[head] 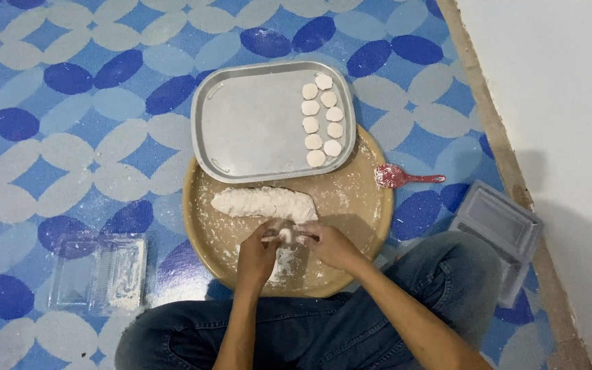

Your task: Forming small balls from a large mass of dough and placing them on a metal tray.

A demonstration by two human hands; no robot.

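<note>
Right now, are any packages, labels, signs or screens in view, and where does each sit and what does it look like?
Clear plastic pack: on the floor beside the left hand, flat, rectangular, see-through, dusted white inside.
Grey plastic tub: on the floor by the right knee, near the wall, rectangular, translucent grey, open.
No labels, signs or screens show.

White dough point(265, 203); grey tray point(255, 123); red spoon point(400, 177); blue-patterned mat point(70, 137)
</note>
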